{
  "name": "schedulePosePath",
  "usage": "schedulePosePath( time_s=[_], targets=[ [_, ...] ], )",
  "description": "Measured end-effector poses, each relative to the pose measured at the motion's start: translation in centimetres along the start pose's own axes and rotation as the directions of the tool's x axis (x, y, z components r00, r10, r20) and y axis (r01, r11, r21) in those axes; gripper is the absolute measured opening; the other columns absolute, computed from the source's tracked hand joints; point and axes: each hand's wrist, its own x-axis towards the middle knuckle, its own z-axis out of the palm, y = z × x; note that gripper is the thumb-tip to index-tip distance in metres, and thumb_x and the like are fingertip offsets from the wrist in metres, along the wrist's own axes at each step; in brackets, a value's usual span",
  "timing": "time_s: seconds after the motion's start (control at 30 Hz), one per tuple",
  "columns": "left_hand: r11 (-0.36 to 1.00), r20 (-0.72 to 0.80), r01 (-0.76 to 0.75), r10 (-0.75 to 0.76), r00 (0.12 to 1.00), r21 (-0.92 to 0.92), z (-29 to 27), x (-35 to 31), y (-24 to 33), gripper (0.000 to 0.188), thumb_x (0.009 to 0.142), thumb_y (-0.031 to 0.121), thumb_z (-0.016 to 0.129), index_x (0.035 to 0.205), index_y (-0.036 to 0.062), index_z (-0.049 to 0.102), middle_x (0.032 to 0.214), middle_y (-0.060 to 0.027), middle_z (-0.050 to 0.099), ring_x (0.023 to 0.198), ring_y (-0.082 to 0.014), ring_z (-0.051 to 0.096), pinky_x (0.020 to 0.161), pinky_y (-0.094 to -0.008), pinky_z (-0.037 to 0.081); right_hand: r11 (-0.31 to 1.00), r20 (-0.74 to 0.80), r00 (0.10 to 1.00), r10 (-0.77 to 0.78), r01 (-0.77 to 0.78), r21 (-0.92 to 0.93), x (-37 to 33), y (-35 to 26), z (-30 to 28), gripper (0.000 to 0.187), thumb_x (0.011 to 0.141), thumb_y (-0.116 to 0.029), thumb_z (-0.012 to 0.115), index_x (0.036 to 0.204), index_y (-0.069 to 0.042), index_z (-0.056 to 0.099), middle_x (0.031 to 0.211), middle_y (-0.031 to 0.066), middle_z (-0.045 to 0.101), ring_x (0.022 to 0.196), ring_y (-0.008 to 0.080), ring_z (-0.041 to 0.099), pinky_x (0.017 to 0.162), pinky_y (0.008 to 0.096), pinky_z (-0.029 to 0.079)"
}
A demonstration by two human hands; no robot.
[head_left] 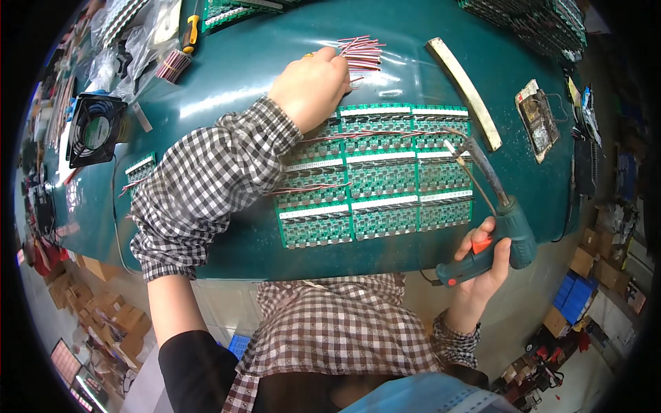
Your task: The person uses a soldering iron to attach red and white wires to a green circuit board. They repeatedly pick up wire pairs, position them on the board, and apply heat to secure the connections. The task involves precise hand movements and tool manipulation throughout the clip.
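Note:
My left hand (313, 86) reaches over the far edge of the circuit board panel, its fingers curled at the left ends of a pile of short red and white wires (363, 58). What the fingertips pinch is hidden behind the hand. In my right hand (487, 268) is a dark green soldering gun (515, 230) with an orange trigger; its bent metal tube and tip point left over the panel's right side. The green panel (382, 224) lies flat, divided into several small boards with white strips. Thin red and white wires (385, 134) lie across two of its rows.
A curved pale strip (468, 96) and a stained block (537, 120) lie on the right of the green table. At left are a black fan (96, 131), a small board (141, 168), a wire bundle (173, 65) and a yellow-handled screwdriver (191, 34). Stacked boards (530, 24) stand far right.

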Motion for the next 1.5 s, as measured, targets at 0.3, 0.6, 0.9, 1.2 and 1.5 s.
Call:
schedulePosePath(
  time_s=[0.3, 0.6, 0.9, 1.2, 1.5],
  targets=[
    [0.934, 0.003, 0.156, -0.164, 0.986, -0.322, -4.0, -2.5, 1.3, 0.012, 0.088, 0.011, 0.058, 0.091, -0.0005, 0.056, 0.079, -0.01, 0.061, 0.074, -0.018, 0.059, 0.068, -0.0306, 0.047, 0.997, 0.004, 1.0, -0.029, 0.029, -0.065, -0.5, -0.5, -0.1, 0.041, 0.093, -0.034, 0.053, 0.108, 0.005, 0.048, 0.085, 0.0096, 0.059, 0.073, 0.0206, 0.064, 0.056, 0.0305, 0.058],
    [0.789, 0.299, 0.331, -0.196, 0.934, -0.517, -3.4, -9.0, 5.7, 0.008, 0.08, 0.006, 0.064, 0.087, 0.0014, 0.063, 0.072, -0.0015, 0.059, 0.056, -0.0075, 0.048, 0.053, -0.0231, 0.041, 0.975, 0.049, 0.998, -0.03, 0.04, -0.217, -1.4, -1.3, 0.3, 0.043, 0.095, -0.035, 0.05, 0.109, 0.006, 0.046, 0.09, 0.0094, 0.052, 0.071, 0.0171, 0.054, 0.051, 0.0262, 0.051],
    [0.847, 0.16, 0.259, -0.208, 0.965, -0.464, -2.8, -9.7, 7.1, 0.008, 0.077, 0.006, 0.064, 0.084, 0.0047, 0.062, 0.074, -0.0058, 0.057, 0.062, -0.0164, 0.054, 0.056, -0.0289, 0.044, 0.961, -0.047, 0.998, 0.046, -0.057, -0.271, -2.9, -1.3, 0.1, 0.052, 0.088, -0.036, 0.06, 0.113, 0.008, 0.048, 0.091, 0.0136, 0.059, 0.079, 0.0256, 0.066, 0.059, 0.0326, 0.06],
    [0.916, 0.032, 0.19, -0.191, 0.981, -0.353, -1.1, -9.7, 8.0, 0.007, 0.073, 0.005, 0.064, 0.077, 0.0048, 0.058, 0.072, -0.007, 0.057, 0.066, -0.0219, 0.06, 0.06, -0.0322, 0.047, 0.904, -0.101, 0.995, 0.013, -0.055, -0.425, -3.4, -1.1, 1.6, 0.055, 0.083, -0.033, 0.067, 0.114, 0.01, 0.051, 0.09, 0.0158, 0.063, 0.083, 0.0323, 0.067, 0.06, 0.0365, 0.062],
    [0.901, 0.012, 0.188, -0.199, 0.98, -0.392, 0.0, -9.4, 7.9, 0.009, 0.07, 0.004, 0.065, 0.074, 0.0051, 0.057, 0.068, -0.0056, 0.055, 0.061, -0.018, 0.057, 0.056, -0.0303, 0.046, 0.891, -0.099, 0.991, 0.086, -0.121, -0.437, -3.9, -1.1, 1.4, 0.053, 0.081, -0.029, 0.07, 0.113, 0.01, 0.053, 0.089, 0.0154, 0.063, 0.082, 0.0306, 0.067, 0.062, 0.0376, 0.062]
  ],
)
